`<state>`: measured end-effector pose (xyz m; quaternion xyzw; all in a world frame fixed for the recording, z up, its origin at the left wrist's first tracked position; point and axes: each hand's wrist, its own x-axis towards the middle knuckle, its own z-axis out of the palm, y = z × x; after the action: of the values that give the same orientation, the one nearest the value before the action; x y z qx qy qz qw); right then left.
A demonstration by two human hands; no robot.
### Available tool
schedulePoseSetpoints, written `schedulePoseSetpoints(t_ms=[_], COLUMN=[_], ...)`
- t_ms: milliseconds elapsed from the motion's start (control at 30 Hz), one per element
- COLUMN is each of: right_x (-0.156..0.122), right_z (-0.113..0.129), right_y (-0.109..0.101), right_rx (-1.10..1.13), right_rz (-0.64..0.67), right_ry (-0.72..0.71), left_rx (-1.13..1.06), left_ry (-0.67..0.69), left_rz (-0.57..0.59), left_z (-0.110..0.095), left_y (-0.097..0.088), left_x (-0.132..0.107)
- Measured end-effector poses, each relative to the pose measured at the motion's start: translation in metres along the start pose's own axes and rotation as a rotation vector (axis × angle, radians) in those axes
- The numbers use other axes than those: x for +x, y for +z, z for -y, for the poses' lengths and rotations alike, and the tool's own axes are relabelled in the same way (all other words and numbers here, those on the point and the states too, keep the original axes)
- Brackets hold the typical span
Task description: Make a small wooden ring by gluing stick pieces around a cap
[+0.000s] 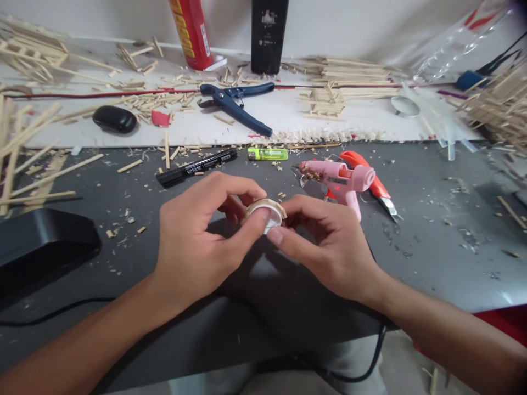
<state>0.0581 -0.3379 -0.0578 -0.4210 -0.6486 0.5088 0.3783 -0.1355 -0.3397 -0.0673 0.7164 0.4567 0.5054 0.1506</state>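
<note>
Both my hands meet over the grey desk [432, 241] and hold a small round white ring [267, 213] edged with short wooden stick pieces. My left hand [201, 236] pinches its left side between thumb and fingers. My right hand [325, 241] grips its right side, thumb pressed against the rim. A pink glue gun [340, 178] lies just behind my right hand, its black cord running under my wrist.
Behind the hands lie a black marker [197, 166], a green lighter [267, 154], an orange utility knife [370, 184] and blue cutters [234, 104]. Wooden sticks [346, 74] and chips litter the white board. A black object [41, 241] sits at left; a red can [191, 33] stands at the back.
</note>
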Motion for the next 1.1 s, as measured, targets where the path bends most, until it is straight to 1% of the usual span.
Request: schedulePoseSetpoints(t_ms=[67, 167, 233, 433, 600, 800, 967, 1000, 1033, 1067, 1100], right_x=[-0.001, -0.002, -0.002, -0.001, -0.002, -0.002, -0.002, -0.001, -0.001, -0.001, -0.001], right_z=[0.000, 0.000, 0.000, 0.000, 0.001, 0.001, 0.008, 0.012, 0.016, 0.019, 0.021], right_y=[0.001, 0.001, 0.001, 0.001, 0.000, 0.000, -0.005, -0.008, -0.012, -0.018, -0.025], right_rx=[-0.056, -0.131, -0.187, -0.310, -0.358, -0.400, -0.420, -0.431, -0.445, -0.454, -0.456], right_rz=[-0.026, -0.062, -0.101, -0.172, -0.183, -0.165, -0.124, -0.154, -0.211, -0.286, -0.390], right_ry=[-0.040, -0.089, -0.126, -0.198, -0.215, -0.256, -0.238, -0.255, -0.287, -0.330, -0.400], left_rx=[-0.010, 0.004, 0.011, 0.031, 0.033, 0.063, 0.073, 0.082, 0.089, 0.095, 0.099], left_ry=[-0.024, -0.101, -0.111, -0.009, 0.092, 0.107, 0.070, 0.055, 0.039, 0.022, 0.002], left_rz=[0.025, 0.090, 0.123, 0.169, 0.175, 0.196, 0.192, 0.185, 0.172, 0.156, 0.142], left_z=[0.000, -0.002, -0.004, -0.005, -0.005, -0.007, -0.007, -0.006, -0.006, -0.005, -0.005], left_y=[0.000, 0.000, -0.001, -0.001, -0.001, -0.004, -0.008, -0.009, -0.011, -0.012, -0.013], left_x=[-0.001, 0.000, 0.001, 0.005, 0.006, 0.007, 0.010, 0.010, 0.011, 0.011, 0.011])
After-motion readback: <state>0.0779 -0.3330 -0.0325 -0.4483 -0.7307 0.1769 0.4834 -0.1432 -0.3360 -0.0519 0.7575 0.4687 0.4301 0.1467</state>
